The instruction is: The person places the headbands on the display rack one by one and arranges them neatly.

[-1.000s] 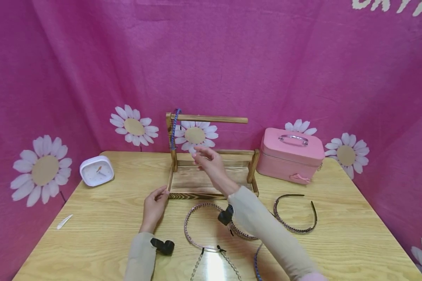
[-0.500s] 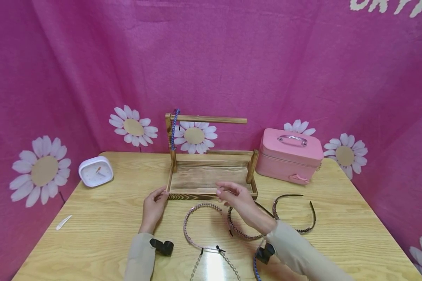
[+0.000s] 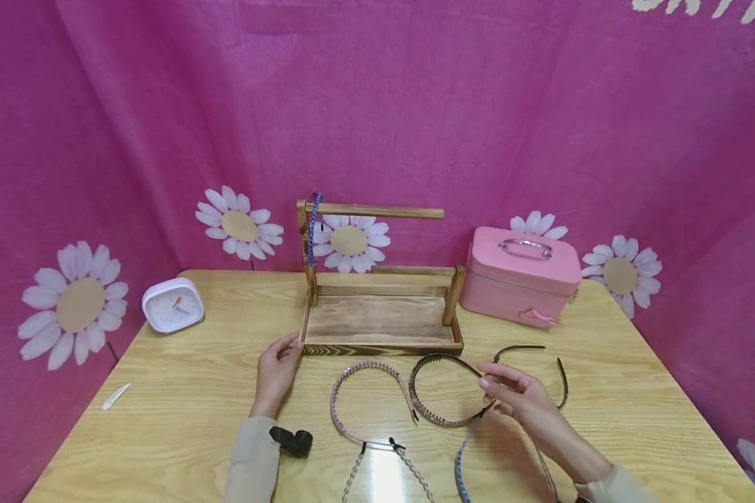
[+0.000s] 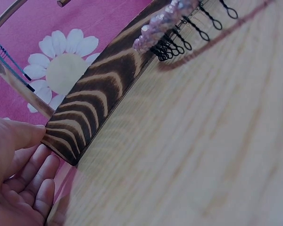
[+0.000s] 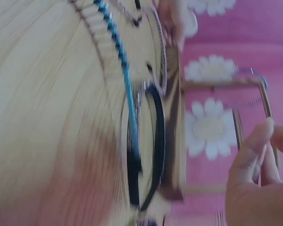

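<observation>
My left hand (image 3: 277, 370) holds the front left corner of a wooden stand (image 3: 380, 348), with the thumb on the corner in the left wrist view. A blue beaded headband (image 3: 313, 230) hangs at the left end of the stand's top bar. My right hand (image 3: 525, 405) is over the table, its fingertips near the open ends of a dark toothed headband (image 3: 437, 421). In the right wrist view its bent fingers (image 5: 249, 157) have nothing between them. A pink headband (image 3: 333, 405) lies left of the dark one.
Another blue headband (image 3: 459, 468) and a clear beaded headband (image 3: 352, 478) lie at the front. A further dark headband (image 3: 564, 384) is partly behind my right hand. A pink case (image 3: 522, 279) stands back right; a white clock (image 3: 173, 307) and white hair clip (image 3: 116, 396) are left.
My right hand has moved from the stand down and to the right, over the headbands on the table. My left hand stays at the stand's corner.
</observation>
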`<move>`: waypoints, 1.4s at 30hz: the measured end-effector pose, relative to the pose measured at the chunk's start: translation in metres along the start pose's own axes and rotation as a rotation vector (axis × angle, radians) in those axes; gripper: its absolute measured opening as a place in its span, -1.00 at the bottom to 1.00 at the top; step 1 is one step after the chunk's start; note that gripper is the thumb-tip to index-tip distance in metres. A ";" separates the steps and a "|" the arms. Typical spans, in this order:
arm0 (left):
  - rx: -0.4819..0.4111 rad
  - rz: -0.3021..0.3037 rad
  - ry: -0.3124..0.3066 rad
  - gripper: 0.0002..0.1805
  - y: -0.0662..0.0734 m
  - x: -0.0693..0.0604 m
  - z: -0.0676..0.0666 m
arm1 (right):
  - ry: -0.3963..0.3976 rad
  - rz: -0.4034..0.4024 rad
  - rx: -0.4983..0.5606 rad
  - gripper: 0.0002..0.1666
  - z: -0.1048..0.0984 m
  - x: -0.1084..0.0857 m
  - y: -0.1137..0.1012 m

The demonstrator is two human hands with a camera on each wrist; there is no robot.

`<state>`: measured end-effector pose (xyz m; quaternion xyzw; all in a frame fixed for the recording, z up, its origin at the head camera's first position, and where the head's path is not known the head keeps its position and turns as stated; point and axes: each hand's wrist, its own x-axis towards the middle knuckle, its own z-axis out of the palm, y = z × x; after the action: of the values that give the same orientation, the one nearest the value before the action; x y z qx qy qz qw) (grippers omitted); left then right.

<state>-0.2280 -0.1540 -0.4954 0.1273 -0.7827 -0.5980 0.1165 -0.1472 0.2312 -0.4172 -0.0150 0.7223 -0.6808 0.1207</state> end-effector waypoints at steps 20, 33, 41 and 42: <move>0.000 -0.013 0.015 -0.68 0.003 0.002 -0.005 | 0.129 0.087 -0.230 -0.71 -0.076 -0.026 0.042; -0.001 -0.004 0.000 -0.67 0.001 -0.001 -0.002 | 0.133 0.120 -0.419 -0.54 -0.076 -0.011 0.053; -0.002 0.001 0.001 -0.67 0.001 0.000 0.000 | 0.143 0.023 -0.595 -0.63 -0.077 -0.005 0.056; -0.001 0.001 0.000 -0.67 0.001 0.000 -0.001 | 0.152 0.020 -0.629 -0.65 -0.077 -0.004 0.056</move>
<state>-0.2275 -0.1541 -0.4943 0.1270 -0.7825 -0.5982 0.1169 -0.1504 0.3115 -0.4681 0.0064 0.9045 -0.4219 0.0623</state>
